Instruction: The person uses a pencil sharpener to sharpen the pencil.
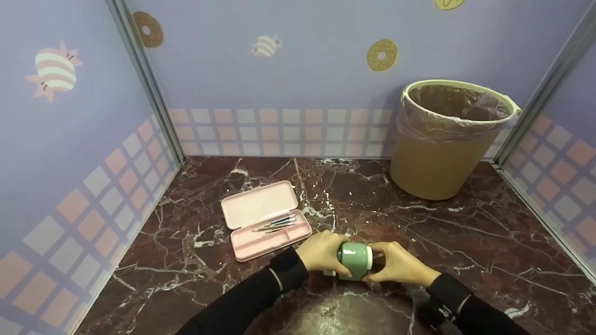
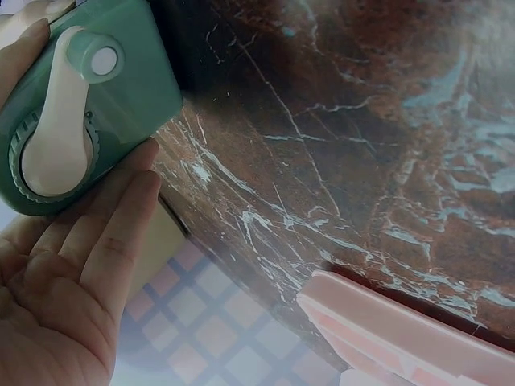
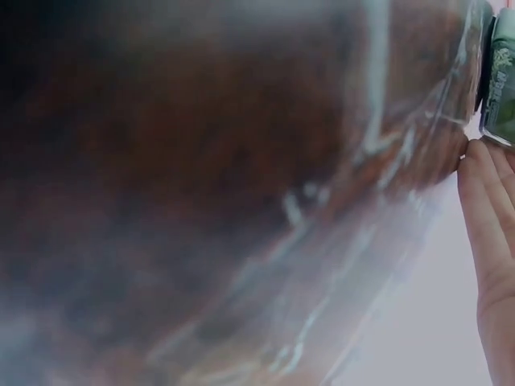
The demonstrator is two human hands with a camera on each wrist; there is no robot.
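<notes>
A green crank pencil sharpener lies between both hands, close to the tabletop. My left hand grips the crank side, thumb and fingers curved round the body. In the left wrist view the sharpener's white crank handle is visible, with fingers of the left hand along the lower edge. At the opposite, white-rimmed end, my right hand holds the sharpener with thumb and fingers spread to either side. The right wrist view catches only fingertips of the right hand by the dark window.
An open pink pencil case lies to the left with several pencils inside. A lined trash bin stands at the back right. Patterned panels enclose the dark marbled tabletop at the back and sides.
</notes>
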